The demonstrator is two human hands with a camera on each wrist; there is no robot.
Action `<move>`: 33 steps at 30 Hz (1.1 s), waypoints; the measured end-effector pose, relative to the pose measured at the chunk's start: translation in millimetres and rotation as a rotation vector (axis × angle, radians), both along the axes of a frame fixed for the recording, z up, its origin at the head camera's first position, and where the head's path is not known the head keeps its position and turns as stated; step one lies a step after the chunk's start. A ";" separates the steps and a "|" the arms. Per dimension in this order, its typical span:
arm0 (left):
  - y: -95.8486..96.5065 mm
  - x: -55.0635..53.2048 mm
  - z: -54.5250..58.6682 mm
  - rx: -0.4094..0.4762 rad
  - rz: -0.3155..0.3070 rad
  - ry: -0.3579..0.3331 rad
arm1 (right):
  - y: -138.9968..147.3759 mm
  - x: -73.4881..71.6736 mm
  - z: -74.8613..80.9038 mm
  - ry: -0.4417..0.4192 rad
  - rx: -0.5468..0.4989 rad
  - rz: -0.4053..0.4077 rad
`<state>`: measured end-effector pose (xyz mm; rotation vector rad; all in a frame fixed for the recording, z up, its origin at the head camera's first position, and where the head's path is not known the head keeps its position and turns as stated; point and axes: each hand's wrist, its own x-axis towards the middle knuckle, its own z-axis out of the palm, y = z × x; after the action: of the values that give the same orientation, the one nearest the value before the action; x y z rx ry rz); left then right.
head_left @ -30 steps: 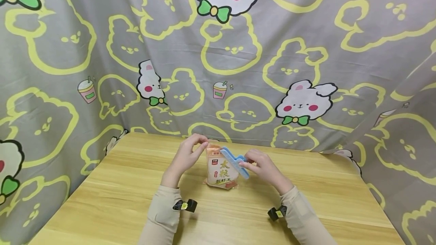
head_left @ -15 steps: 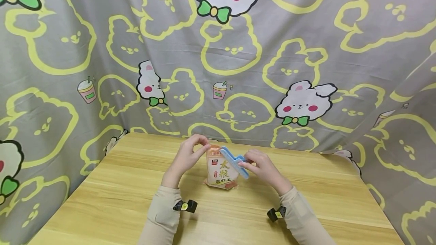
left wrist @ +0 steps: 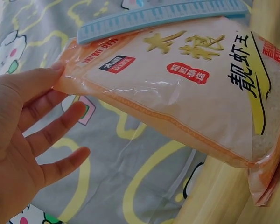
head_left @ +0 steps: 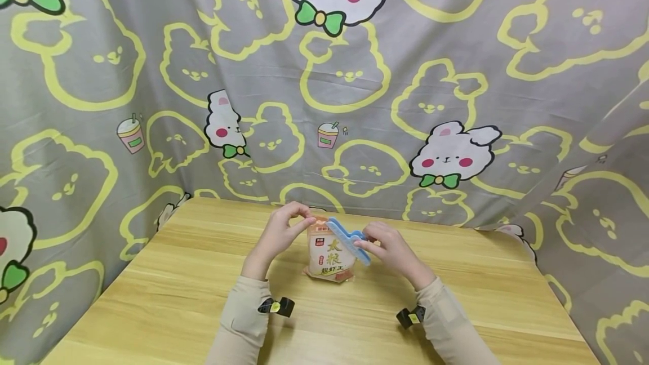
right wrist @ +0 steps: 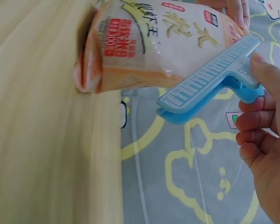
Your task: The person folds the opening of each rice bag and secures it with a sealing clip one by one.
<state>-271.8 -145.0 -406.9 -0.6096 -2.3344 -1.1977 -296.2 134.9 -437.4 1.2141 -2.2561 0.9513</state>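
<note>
A small bag of rice (head_left: 329, 255), white and orange with gold lettering, stands upright on the wooden table. My left hand (head_left: 280, 235) pinches its top left corner between thumb and index finger; the other fingers (left wrist: 60, 133) are spread in the left wrist view. From the right, my right hand (head_left: 392, 248) holds a blue bag clip (right wrist: 210, 79) by its handles, thumb on one side and fingers on the other. The clip lies slantwise across the bag's upper right corner. Its lower end sticks out past the bag's side, where the two bars show slightly apart.
The light wooden table (head_left: 167, 292) reaches back to a grey curtain (head_left: 365, 117) with yellow outlines and cartoon rabbits. Black wrist cameras sit on both sleeves (head_left: 245, 306).
The left fingertips have shifted slightly to the right along the bag's top edge. The bag, the clip and the right hand are almost where they were.
</note>
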 end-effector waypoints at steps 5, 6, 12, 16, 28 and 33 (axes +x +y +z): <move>0.7 -1.8 -1.0 -0.006 -0.007 -0.003 | -2.9 -3.5 4.5 0.011 -0.005 0.016; 0.8 -1.9 -1.0 -0.006 -0.008 -0.005 | -3.4 -3.8 5.6 0.013 -0.007 0.020; 0.3 -1.9 -0.8 -0.010 -0.005 -0.009 | -5.5 -3.9 9.0 -0.003 0.007 0.026; -0.1 -1.0 0.0 -0.016 -0.007 0.001 | -7.8 -4.7 9.7 -0.004 0.012 0.028; 0.7 0.8 1.4 -0.008 -0.018 -0.009 | -16.0 -4.8 16.9 -0.042 0.045 0.012; 0.4 0.5 0.9 -0.009 -0.019 -0.016 | -17.0 -5.5 18.1 -0.058 0.059 0.005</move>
<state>-271.4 -144.6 -406.1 -0.6297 -2.3534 -1.2051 -301.7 118.0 -419.4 1.2330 -2.3431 0.9395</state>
